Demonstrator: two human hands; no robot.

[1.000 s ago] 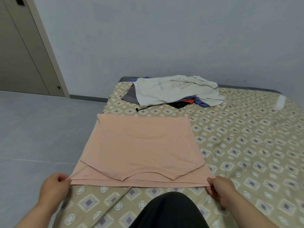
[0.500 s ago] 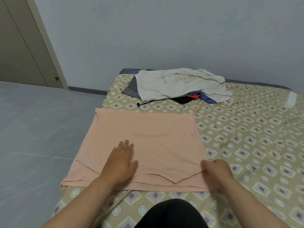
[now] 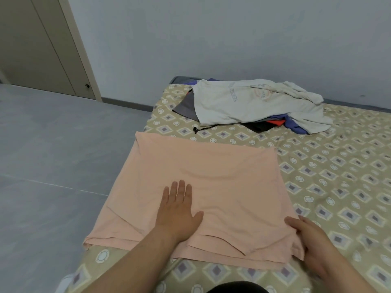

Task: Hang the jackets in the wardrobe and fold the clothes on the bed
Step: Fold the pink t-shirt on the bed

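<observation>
Pressing peach garment (image 3: pixel 213 172), left hand (image 3: pixel 178 212) flat

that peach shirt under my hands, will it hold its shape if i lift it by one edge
Probably floppy: the peach shirt lies flat with soft ripples, so it would likely droop. It looks thin, so probably light. It may slide on the bed sheet when pushed; the flat left hand seems to pin it.

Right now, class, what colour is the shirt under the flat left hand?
The shirt is plain peach-pink; the head view shows it best.
</observation>
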